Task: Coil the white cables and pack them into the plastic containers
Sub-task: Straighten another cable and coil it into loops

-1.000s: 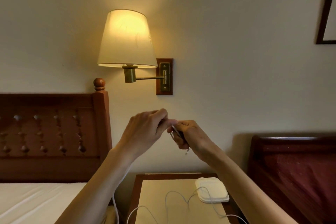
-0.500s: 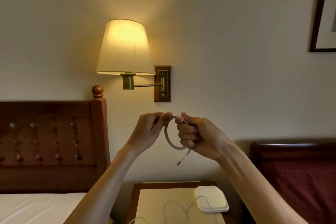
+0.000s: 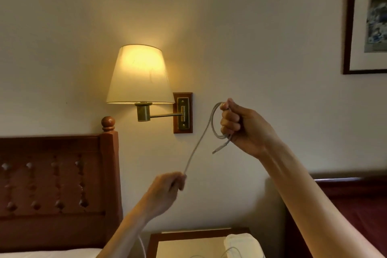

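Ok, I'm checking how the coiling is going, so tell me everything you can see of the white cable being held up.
The white cable is thin, round and looks plastic-sheathed. The right hand grips a small loop of it, raised in front of the wall; a short end with a connector sticks out below that fist. From the loop one strand runs down and left to the left hand, which pinches it. More cable hangs below the left forearm toward the bedside table.

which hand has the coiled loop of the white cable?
The right hand, raised beside the wall lamp, grips the loop of thin white cable. The lower left hand only pinches the straight run.
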